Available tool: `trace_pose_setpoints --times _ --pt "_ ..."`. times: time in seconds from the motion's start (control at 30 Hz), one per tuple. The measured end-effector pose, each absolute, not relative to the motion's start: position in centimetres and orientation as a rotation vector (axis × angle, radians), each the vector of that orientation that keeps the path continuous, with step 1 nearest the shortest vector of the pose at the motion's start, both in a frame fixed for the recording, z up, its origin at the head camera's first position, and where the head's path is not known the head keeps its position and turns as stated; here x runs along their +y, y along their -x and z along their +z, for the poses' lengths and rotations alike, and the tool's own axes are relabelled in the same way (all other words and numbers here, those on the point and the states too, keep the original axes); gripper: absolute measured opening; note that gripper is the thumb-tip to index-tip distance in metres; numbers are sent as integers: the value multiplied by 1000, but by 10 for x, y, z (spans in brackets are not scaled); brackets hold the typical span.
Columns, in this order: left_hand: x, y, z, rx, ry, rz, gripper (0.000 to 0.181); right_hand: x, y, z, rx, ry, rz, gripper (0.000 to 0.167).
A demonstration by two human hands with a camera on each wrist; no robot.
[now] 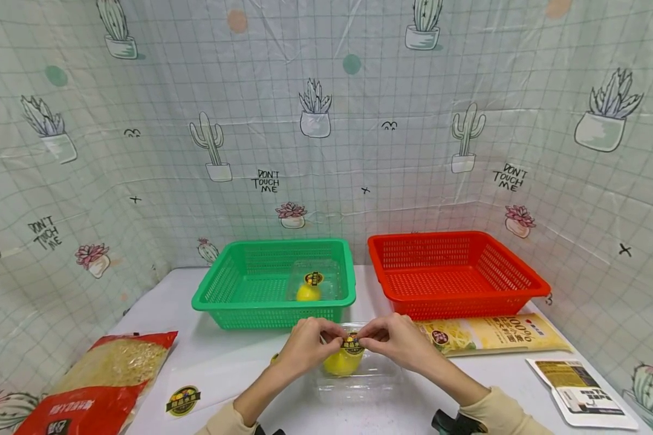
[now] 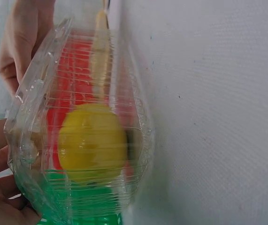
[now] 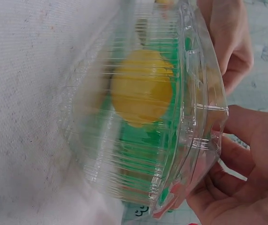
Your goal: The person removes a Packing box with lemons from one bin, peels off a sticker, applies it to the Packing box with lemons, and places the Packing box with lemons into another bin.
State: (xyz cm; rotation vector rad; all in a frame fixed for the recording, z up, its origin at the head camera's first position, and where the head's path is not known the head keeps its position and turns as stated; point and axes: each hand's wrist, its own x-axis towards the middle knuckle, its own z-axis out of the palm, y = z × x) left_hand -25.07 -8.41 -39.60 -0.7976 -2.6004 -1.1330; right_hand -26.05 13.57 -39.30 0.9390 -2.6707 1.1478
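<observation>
A clear plastic box (image 1: 359, 377) with a ribbed side sits on the white table, a yellow fruit (image 1: 341, 364) inside it. Over its lid, a black-and-gold sticker (image 1: 352, 344) is pinched at one side by my left hand (image 1: 311, 344) and at the other by my right hand (image 1: 397, 339). In the left wrist view the fruit (image 2: 92, 143) shows through the box's side, with the left hand (image 2: 4, 187) at the lid. From the right wrist, the right hand (image 3: 251, 168) is close against the lid's edge; the sticker is hidden there.
Behind stand a green basket (image 1: 277, 315), holding a similar box (image 1: 329, 275) with fruit, and a red basket (image 1: 457, 299). A yellow noodle bag (image 1: 500, 334) and white pouch (image 1: 582, 393) lie right; a red bag (image 1: 98, 386) and sticker sheet (image 1: 217, 374) lie left.
</observation>
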Motion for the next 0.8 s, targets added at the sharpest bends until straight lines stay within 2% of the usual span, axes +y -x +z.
trace_pose_setpoints --times 0.8 --pt "-83 252 -398 -2625 787 -1150 17 132 262 -391 -2727 -969 1148 9"
